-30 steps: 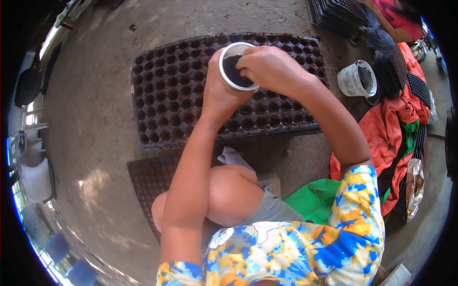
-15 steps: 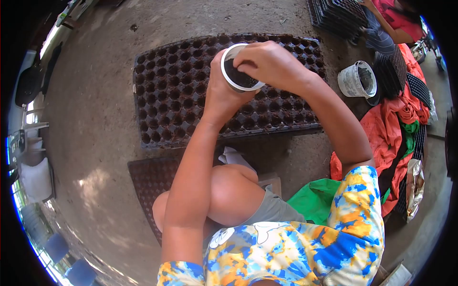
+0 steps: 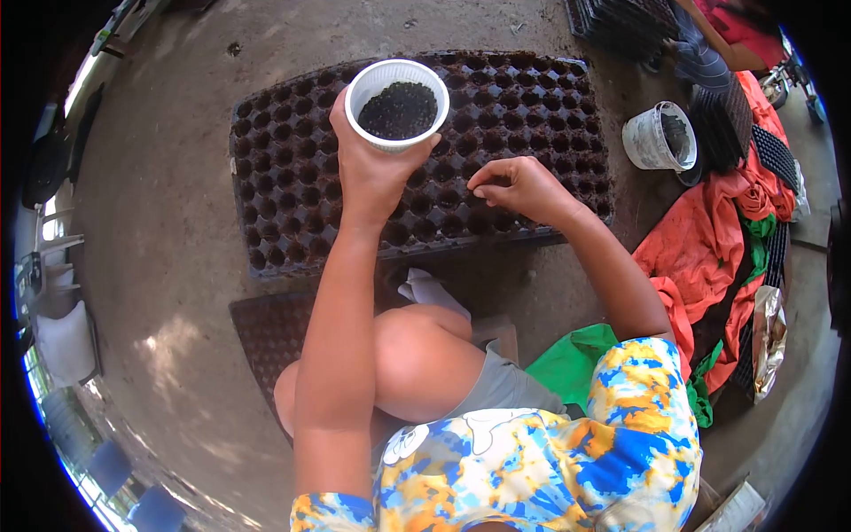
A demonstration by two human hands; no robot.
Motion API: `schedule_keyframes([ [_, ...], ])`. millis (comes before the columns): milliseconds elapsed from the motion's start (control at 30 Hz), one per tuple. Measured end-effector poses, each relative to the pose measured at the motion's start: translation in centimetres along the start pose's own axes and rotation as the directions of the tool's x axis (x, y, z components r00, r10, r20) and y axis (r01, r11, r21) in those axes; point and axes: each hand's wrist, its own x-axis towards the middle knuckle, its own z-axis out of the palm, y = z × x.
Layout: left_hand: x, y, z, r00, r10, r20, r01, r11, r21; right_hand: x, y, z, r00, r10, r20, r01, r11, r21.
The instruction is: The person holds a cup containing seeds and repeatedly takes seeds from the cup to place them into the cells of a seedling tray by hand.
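Note:
My left hand is wrapped round a white plastic cup, holding it up over the left-centre of a seedling tray. Small dark grains that look like seeds lie inside the cup. The black tray has rows of round cells with dark soil in and around them. Over its lower right part, my right hand hovers with thumb and forefinger pinched together. Whatever sits between those fingertips is too small to make out.
A second tray lies by my knee. To the right stand a whitish bucket and stacked trays beside a red-orange tarp. Green cloth lies near my right elbow. Another person is at the top right, near more stacked trays.
My right hand has come out of the cup and moved right and down over the tray, its fingertips pinched. My left hand has shifted the cup slightly left and up.

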Motion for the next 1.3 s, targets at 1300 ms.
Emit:
schedule_keyframes([
  [1300, 0.4, 0.1, 0.0, 0.999, 0.038, -0.019, -0.038, 0.999, -0.005, 7.6, -2.6, -4.5, 0.926, -0.338, -0.170, 0.224, 0.852, -0.472],
])
